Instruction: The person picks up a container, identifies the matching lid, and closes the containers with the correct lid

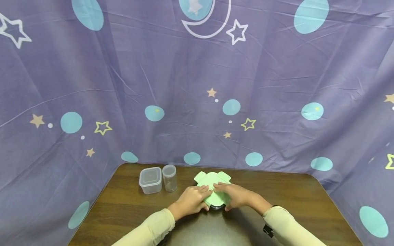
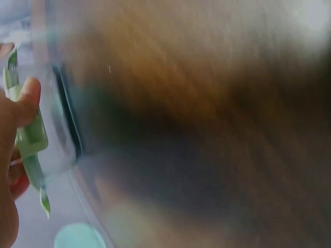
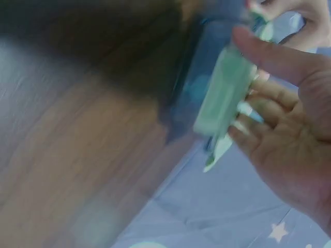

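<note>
The green lid (image 1: 212, 179) sits on the clear bowl (image 1: 217, 207), on the tabletop (image 1: 277, 191) to the right of the jar (image 1: 170, 179). Fastening looks about half done: near flaps (image 3: 223, 98) turned down under the thumbs, far flaps (image 1: 200, 176) jutting out, undone. Each grip, left hand (image 1: 191, 200) and right hand (image 1: 239, 196), pinches the lid's edge. The lid faces up, its far flaps pointing away from the person; roundish, it shows no clear long axis.
</note>
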The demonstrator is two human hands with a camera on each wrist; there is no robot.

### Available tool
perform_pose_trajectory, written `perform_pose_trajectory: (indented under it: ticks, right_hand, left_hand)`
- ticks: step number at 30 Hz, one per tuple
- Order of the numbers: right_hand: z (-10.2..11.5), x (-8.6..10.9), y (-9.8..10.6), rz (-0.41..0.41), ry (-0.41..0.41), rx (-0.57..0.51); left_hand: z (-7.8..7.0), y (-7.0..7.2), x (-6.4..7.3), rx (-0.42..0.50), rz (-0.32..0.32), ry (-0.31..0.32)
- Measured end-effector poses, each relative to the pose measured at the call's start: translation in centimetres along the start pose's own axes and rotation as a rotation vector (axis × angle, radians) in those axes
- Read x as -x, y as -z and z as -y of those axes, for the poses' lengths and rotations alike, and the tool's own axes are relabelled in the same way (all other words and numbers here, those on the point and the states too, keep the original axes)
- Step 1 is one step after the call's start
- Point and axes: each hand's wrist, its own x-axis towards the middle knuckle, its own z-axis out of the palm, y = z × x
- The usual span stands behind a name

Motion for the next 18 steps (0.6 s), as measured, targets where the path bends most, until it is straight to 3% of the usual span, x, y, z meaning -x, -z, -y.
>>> perform_pose_trajectory:
  ticks: [4,8,13,16,18]
  right_hand:
    - [1.2,-0.5,-0.5,-0.043,-0.067,0.011]
    - [2.0,-0.7,-1.4,-0.109,-0.114,0.009]
    - [2.5,-0.9,-2.5,-0.205,-0.153,0.050]
    - [2.8,-1.2,-3.3,-0.270,-0.158,0.102]
    - [3.0,-1.3,-3.9,-0.302,-0.162,0.148]
  left_hand:
    - [-1.7,-0.1,-0.2,-0.072,0.002,0.082]
    - [-2.4,0.6,-0.6,-0.067,0.087,0.117]
    - [-0.7,2.8,-1.2,0.146,0.198,0.111]
    - [0.7,3.7,-1.3,0.229,0.174,0.084]
    - [1.6,4.0,-1.2,0.215,0.131,0.058]
